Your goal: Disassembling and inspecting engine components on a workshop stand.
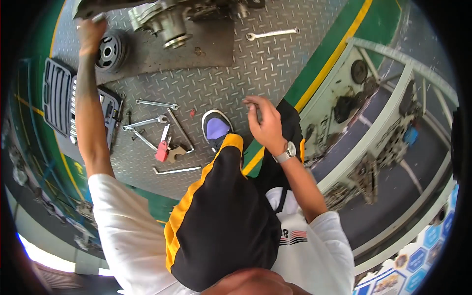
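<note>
My left hand (91, 35) reaches far forward at the upper left, closed at the edge of a dark metal engine part (115, 6). A small silvery piece shows at its fingers, but its kind is hard to tell. Just right of that hand, a black grooved pulley (111, 50) lies on a dark mat (206, 46). A silvery metal housing (160, 22) with a round shaft end stands beside it. My right hand (265, 120), with a watch on its wrist, hovers over my knee. Its fingers are loosely bent, thumb apart, holding nothing visible.
Several combination wrenches (157, 104) and hex keys (177, 170) lie on the diamond-plate surface, near a red-handled tool (162, 151). Another wrench (273, 34) lies farther off. An open socket case (58, 98) sits at left. A metal rack (408, 88) with engine parts stands at right.
</note>
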Demonstrator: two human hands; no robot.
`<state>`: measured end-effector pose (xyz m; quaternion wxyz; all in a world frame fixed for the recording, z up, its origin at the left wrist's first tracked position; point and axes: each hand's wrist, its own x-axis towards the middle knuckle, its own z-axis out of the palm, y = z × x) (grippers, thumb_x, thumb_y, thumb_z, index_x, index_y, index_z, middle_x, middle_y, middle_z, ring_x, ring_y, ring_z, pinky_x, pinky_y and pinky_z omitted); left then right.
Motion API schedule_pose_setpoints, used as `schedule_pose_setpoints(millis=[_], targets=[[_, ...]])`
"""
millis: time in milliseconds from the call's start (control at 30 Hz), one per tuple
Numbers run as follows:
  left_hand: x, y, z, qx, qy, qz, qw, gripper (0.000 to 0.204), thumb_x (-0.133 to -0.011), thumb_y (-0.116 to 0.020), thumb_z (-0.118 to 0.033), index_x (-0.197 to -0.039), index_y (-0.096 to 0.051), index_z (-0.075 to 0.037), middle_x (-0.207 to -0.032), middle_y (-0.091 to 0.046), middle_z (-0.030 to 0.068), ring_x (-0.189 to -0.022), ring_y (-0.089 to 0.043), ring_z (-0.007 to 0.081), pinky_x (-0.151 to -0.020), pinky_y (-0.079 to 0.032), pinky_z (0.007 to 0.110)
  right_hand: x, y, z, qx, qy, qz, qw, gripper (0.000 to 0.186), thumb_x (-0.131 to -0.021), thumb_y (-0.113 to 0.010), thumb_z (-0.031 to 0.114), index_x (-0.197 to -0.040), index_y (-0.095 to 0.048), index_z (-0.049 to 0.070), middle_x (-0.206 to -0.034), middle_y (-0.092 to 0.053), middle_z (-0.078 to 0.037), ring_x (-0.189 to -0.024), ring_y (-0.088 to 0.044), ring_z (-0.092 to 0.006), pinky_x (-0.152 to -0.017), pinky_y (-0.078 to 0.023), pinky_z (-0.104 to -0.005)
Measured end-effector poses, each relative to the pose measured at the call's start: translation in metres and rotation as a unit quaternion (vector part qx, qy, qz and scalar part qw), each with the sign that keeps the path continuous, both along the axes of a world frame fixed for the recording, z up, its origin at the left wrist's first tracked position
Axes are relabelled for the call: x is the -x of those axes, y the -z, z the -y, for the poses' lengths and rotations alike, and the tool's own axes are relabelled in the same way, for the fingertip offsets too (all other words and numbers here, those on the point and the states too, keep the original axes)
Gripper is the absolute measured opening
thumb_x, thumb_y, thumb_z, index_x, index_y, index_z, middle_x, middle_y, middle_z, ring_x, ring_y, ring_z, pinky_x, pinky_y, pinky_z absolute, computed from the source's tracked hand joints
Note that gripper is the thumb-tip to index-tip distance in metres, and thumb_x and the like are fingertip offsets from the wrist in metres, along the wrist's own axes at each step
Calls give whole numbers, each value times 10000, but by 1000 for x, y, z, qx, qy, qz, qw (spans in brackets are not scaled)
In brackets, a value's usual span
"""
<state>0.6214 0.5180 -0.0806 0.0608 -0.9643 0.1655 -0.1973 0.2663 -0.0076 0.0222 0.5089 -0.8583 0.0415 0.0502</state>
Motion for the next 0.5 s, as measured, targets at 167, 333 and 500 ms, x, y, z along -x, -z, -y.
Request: schedule_pose_setpoints(millis=[167,333,500], targets=[[139,-202,7,517,24,211,829,172,-936,-502,-235,-795,-537,-142,-688,-417,22,-564,-389,199,-541,-345,361,-32,-24,-34,-92,-93,157,979,271,-817,-631,41,-1087,-620,21,-1055,-639,-150,-958,-624,-307,-837,-506,-386],[275,-315,203,745,-47,114,656,366,-941,-377,-46,-619,-242,-155,-589,-178,-28,-486,-183,100,-462,-161,277,-46,-62,-46,-33,-107,187,976,623,-804,-730,241,-1335,-487,26,-1383,-469,-207,-1250,-469,-350,-1006,-399,-456],[303,-248,294,914,-141,-139,354,286,-898,-496,-112,-640,-387,-173,-559,-263,-74,-475,-190,59,-448,-171,246,24,-44,5,-66,-228,-41,971,662,-759,-781,320,-1292,-513,33,-1201,-586,-180,-1146,-536,-346,-982,-398,-438]])
